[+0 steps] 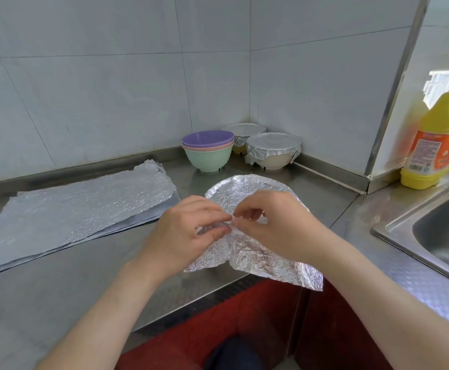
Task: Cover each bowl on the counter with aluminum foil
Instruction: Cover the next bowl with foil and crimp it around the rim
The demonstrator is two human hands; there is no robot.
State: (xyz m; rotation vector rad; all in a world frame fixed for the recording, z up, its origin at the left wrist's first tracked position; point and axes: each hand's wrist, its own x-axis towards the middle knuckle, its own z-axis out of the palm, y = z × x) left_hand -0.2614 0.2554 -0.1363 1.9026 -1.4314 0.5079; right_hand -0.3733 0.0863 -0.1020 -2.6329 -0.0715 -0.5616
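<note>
Foil [242,193] lies draped over a bowl on the counter [57,289], left of the sink [437,236] and near the counter's front edge. The bowl itself is hidden; its round rim shows through the sheet. The far half of the foil is pressed flat over the rim. The near half hangs loose and wrinkled, one corner reaching past the counter edge.

Left grip [188,231]: fingers curled, pinching a crumpled fold of foil at the near rim.
Right grip [277,225]: thumb and forefinger pinching the same fold, fingertips meeting the left grip's.

Far left of the sink: sheets [79,214] of foil lying flat in a pile on the counter.

Left of the sink, at the back wall: stack [207,156] of three uncovered bowls, purple on top, pink in the middle, green at the bottom.

Between stack and sink, in the wall corner: cream bowl [272,149], foil-covered, with a yellow bowl [246,130], also foil-covered, just behind it.

Behind the sink: yellow bottle [434,145] with an orange label, upright.
</note>
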